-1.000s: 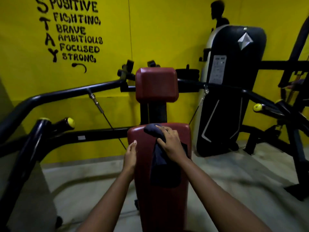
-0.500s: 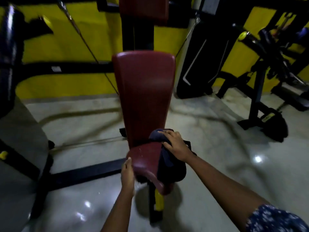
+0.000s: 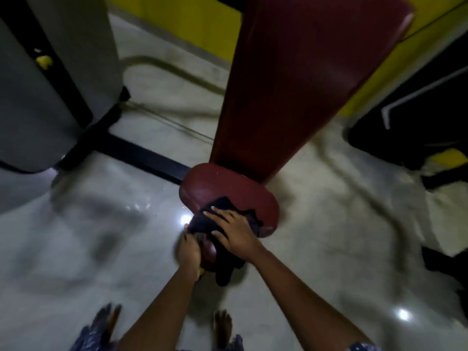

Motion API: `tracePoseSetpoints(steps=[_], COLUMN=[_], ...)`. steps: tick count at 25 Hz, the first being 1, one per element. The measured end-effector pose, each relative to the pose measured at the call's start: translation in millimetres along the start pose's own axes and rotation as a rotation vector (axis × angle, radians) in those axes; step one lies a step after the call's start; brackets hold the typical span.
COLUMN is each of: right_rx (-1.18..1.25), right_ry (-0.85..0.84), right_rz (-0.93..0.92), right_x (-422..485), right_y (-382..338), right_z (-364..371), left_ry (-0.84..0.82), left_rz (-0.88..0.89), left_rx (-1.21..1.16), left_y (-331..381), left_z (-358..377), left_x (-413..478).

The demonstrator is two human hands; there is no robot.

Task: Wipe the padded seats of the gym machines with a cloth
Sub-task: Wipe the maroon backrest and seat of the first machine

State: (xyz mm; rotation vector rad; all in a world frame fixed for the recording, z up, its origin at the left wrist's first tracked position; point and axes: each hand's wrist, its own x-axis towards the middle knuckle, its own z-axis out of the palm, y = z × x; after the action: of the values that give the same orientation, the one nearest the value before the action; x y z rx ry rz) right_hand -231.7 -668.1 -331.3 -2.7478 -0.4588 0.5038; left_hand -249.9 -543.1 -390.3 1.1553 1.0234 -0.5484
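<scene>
Looking steeply down on a small, rounded, dark red padded seat (image 3: 222, 188), set at the foot of a long red back pad (image 3: 291, 84) that rises toward the top of the view. Pressing a dark cloth (image 3: 202, 221) flat onto the near half of that seat with the right hand (image 3: 235, 234), fingers straight and spread, palm on top of the fabric. Draped over the seat's front rim, with a loose tail of cloth hanging below the right wrist. Just beside, at the seat's near-left edge, the left hand (image 3: 188, 252), blurred, fingertips at the border of the cloth; cannot tell whether curled round the rim or only resting against it. Hands close together, nearly touching. Underneath everything, a glossy pale floor (image 3: 329, 249) with bright spots of reflected light. Off to the left, a grey machine cover (image 3: 50, 84), with a black frame bar (image 3: 141, 155) running along the floor from it toward the seat. Behind, a strip of yellow wall (image 3: 190, 19). At the right edge, a black cover (image 3: 417, 110) with pale stripes. At the bottom, a bare foot (image 3: 222, 325) on the floor.
</scene>
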Motion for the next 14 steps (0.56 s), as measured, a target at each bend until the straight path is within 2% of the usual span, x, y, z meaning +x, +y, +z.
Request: tracePoseSetpoints(steps=[2,5,7,10,14], right_rx=[0.023,0.061,0.097,0.073,-0.061], right_ry=[0.077,0.146,0.106,0.083,0.099], right_rz=[-0.041,-0.070,-0.130,-0.249,-0.192], right_x=[-2,4,22,66,141], right_y=[5,12,32,77,118], right_z=[29,36,27,17,2], left_ry=[0.107,0.304,0.413,0.531,0.613], left_rz=[-0.014,0.005,-0.011,0.074,0.122], left_rx=[-0.105,-0.117,-0.010,0.219,0.274], left_y=[3,6,9,7,1], left_z=[24,40,47,54,54], left_x=[-21,-27,-28,-29,-19])
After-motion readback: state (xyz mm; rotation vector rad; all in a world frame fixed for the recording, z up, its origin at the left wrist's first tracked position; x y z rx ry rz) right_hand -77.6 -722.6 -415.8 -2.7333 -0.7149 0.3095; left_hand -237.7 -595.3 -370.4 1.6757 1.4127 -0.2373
